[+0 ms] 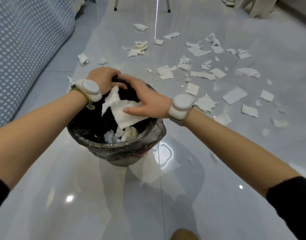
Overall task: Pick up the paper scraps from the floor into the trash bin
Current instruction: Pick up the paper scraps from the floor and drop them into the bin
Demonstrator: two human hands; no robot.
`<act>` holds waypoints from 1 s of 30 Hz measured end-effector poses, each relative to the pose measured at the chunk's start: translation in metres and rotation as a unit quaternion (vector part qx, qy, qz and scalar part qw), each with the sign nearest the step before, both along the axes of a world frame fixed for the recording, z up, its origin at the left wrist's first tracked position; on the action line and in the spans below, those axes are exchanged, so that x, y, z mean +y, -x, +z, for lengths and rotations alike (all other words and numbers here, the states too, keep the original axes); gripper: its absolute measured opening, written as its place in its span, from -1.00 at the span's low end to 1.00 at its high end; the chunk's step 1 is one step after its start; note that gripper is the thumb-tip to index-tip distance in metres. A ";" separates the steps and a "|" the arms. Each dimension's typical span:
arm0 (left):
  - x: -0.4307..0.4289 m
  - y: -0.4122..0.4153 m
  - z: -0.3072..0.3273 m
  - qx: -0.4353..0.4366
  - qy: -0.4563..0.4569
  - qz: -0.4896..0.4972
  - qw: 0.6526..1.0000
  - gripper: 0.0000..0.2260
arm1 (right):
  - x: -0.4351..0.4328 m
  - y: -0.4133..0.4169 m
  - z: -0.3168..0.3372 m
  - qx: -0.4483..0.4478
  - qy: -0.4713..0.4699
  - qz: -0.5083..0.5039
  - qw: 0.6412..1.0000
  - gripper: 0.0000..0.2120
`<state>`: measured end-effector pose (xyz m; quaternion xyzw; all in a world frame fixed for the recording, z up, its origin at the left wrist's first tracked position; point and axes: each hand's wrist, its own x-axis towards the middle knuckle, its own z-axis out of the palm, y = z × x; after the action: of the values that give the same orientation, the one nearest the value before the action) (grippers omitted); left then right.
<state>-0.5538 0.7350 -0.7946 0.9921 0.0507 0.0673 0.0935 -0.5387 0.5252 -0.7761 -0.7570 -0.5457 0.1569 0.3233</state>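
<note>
A trash bin (114,146) lined with a dark plastic bag (148,134) stands on a glossy grey tiled floor (96,196), seen from above by the person bending over it. Both hands meet over the bin's mouth. The right hand (145,99) presses a large white paper scrap (124,111) down, thumb along its near edge and fingers curled over its top. The left hand (102,77) is curled at the bin's far rim; whether it grips the liner or paper cannot be told. More torn pieces already lie inside the bin.

To finish this step well, the sheet probably needs pushing fully below the rim before the hand opens, since part of it rides above the opening and could slide out over the liner.

Beyond the bin and to its right, many paper scraps (200,73) are scattered across the tiles, so most of the job appears to remain. A few small pieces (82,59) lie just past the bin on its left. Further left of the bin runs a blue dotted fabric edge (27,49); chair legs (141,7) stand far beyond. The floor near the bin is open, giving free reach.
</note>
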 end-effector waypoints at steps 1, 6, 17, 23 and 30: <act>0.001 0.000 -0.001 -0.005 0.005 0.004 1.000 -0.69 | -0.011 -0.004 -0.001 -0.004 -0.052 -0.026 0.998 -0.36; -0.003 0.001 0.001 -0.006 0.024 -0.002 1.000 -0.67 | -0.086 -0.030 -0.067 0.015 -0.075 -0.323 0.943 -0.83; -0.004 0.000 0.001 -0.005 0.003 0.004 1.000 -0.55 | -0.194 0.005 -0.178 0.067 0.411 -0.234 0.879 -0.66; -0.005 0.000 0.003 0.003 0.011 0.008 1.000 -0.55 | -0.195 0.005 -0.198 0.084 0.338 -0.289 0.892 -0.71; -0.019 -0.007 0.003 0.006 0.021 -0.005 1.000 -0.56 | -0.249 -0.020 -0.191 -0.026 0.387 -0.472 0.792 -0.79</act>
<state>-0.5468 0.7159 -0.7920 0.9905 0.0476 0.0595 0.1143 -0.5183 0.2759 -0.9670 -0.9861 -0.0230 0.1629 0.0227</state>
